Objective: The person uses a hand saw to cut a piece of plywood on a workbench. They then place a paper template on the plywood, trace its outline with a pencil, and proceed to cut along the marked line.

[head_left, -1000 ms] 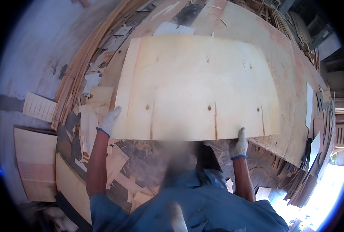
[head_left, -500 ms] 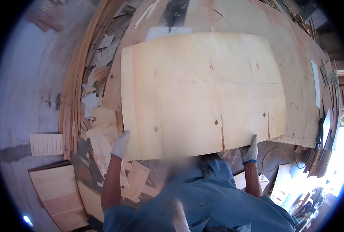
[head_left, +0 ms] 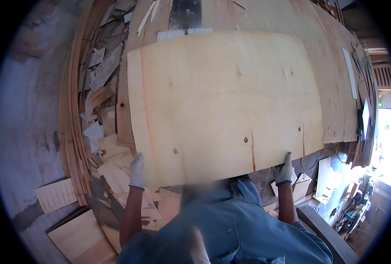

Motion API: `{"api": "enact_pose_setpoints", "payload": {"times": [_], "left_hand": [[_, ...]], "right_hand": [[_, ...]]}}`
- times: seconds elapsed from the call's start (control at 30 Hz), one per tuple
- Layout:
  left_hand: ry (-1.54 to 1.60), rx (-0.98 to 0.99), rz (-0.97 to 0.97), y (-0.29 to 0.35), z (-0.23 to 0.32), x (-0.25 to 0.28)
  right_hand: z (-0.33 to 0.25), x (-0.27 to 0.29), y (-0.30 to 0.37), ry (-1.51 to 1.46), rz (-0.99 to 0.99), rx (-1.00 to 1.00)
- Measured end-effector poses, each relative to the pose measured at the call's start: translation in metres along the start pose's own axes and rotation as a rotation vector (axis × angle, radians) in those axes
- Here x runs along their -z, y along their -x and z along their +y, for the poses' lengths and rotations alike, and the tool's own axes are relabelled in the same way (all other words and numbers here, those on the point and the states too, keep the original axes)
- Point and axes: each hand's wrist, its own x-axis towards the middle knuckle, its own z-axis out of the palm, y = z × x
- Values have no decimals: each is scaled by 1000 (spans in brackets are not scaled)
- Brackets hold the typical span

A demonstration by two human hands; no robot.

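Note:
A large pale plywood sheet (head_left: pixel 221 105) with brown knots and two dark streaks spans the middle of the view. My left hand (head_left: pixel 137 170), in a white glove with a blue cuff, grips the sheet's near left corner. At the near edge toward the right, my right hand (head_left: pixel 283 169) holds it too, the thumb on top and the fingers mostly underneath. Beneath the sheet lies a big wooden table top (head_left: pixel 336 110), largely covered by it. Whether the sheet's far edge rests on that top I cannot tell.
Long wooden strips (head_left: pixel 69 110) stand along the left wall, with offcuts (head_left: pixel 109 66) heaped beside them. A plywood panel (head_left: pixel 81 240) leans at the lower left. Metal plates (head_left: pixel 184 34) lie beyond the sheet's far edge. Tools and clutter (head_left: pixel 356 207) sit at the lower right.
My view has turned a little, so the surroundings shift. Both hands keep their hold on the plywood sheet, which now sits slightly farther left over the table top.

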Motion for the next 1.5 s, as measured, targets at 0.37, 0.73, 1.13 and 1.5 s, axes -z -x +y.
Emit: {"api": "enact_pose_setpoints", "payload": {"times": [0.37, 0.73, 1.13, 1.5], "left_hand": [[10, -22, -13, -62, 5, 48], [180, 27, 18, -88, -17, 79], [69, -36, 41, -82, -2, 75], [-63, -34, 65, -83, 23, 65]], "right_hand": [[42, -2, 32, 1178, 74, 690], [14, -56, 60, -201, 192, 1], [48, -23, 60, 1107, 115, 511], [-3, -101, 86, -246, 243, 7]]}}
